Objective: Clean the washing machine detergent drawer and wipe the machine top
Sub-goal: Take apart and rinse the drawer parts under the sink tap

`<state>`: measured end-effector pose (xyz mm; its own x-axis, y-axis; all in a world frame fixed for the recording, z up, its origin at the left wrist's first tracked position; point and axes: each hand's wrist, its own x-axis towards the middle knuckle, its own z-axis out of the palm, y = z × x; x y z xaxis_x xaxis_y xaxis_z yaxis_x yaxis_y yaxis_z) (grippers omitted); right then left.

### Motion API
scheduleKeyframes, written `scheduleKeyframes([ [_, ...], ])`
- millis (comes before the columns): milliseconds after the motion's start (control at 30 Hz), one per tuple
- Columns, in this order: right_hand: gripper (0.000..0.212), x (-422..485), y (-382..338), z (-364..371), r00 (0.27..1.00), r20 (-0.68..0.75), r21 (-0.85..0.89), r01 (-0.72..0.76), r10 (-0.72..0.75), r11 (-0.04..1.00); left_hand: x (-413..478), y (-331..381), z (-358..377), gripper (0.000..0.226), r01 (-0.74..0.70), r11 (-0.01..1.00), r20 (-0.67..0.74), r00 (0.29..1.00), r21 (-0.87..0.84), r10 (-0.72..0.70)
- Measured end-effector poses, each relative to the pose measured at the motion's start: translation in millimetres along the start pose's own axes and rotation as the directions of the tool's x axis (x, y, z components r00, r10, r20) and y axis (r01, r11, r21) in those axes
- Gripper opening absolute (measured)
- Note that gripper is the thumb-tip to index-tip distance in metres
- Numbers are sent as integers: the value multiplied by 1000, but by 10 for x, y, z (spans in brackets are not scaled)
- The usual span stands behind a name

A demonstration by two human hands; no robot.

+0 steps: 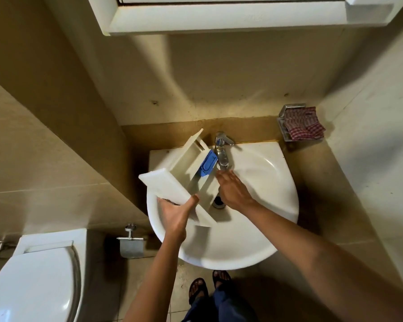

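Now: drawer held over the sink, under the tap

Tilted across the left half of the sink [265, 233], the white drawer [186, 173] rests with its front panel low and to the left and its far end raised toward the wall, just left of the tap [222, 147]. A blue insert [208, 162] sits in the drawer's right compartment, close beside the tap's spout.

The left hand [176, 213] grips the drawer at its near end, below the front panel: the thumb lies up along the drawer's side, and the fingers curl underneath, mostly hidden. The right hand [234, 189] is apart from that grip, held open with fingers stretched flat toward the spout; its fingertips lie right beneath the spout and next to the drawer's right edge. It holds nothing. Whether it touches the drawer cannot be told.

The drain [219, 202] shows between the drawer and the right wrist.

No brand, label or writing can be read on the drawer, the insert or the tap.

On the ledge to the right of the sink, well apart from both hands, a red checked cloth [303, 124] lies in a metal holder. A toilet [33, 282] stands at lower left, with a paper holder [130, 242] on the wall beside it.
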<state>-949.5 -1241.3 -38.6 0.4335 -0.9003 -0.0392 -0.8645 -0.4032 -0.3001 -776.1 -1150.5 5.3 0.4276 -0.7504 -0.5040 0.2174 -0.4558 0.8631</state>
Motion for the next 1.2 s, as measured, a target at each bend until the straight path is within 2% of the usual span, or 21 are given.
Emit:
scheduleKeyframes([
  [100,52,76,-127,89,999,36,148,-34,28,988,-64,146,42,101,-32,997,-64,997,68,36],
  [167,51,29,-152,132,996,80,255,8,-29,967,-106,264,53,121,-48,990,-90,994,130,60],
  [300,47,-148,-54,-36,985,102,386,88,-137,918,-231,540,25,137,-62,949,-127,986,308,106],
  [367,40,-223,16,-131,994,20,418,89,-107,904,-291,665,29,141,-67,927,-129,984,368,122],
  [433,30,-238,64,-191,988,-157,399,70,-8,914,-319,769,37,143,-65,907,-134,982,415,132],
  [533,23,-107,58,-367,908,-373,380,-36,189,924,-351,923,47,143,-66,880,-131,981,470,143],
  [633,23,131,6,-646,804,-477,429,-140,356,892,-395,1056,76,144,-101,857,-106,978,506,178],
  [733,27,339,-33,-887,760,-436,479,-257,482,839,-457,1158,137,148,-123,835,-101,973,537,208],
  [900,31,489,-17,-1005,793,-265,428,-414,549,804,-607,1214,192,152,-175,783,-67,962,597,266],
  [1067,35,473,14,-1023,839,-154,416,-423,521,805,-671,1197,166,154,-257,694,-18,932,672,362],
  [1200,42,481,8,-1049,890,-85,418,-376,448,827,-672,1210,121,154,-255,704,-24,933,663,360],
])
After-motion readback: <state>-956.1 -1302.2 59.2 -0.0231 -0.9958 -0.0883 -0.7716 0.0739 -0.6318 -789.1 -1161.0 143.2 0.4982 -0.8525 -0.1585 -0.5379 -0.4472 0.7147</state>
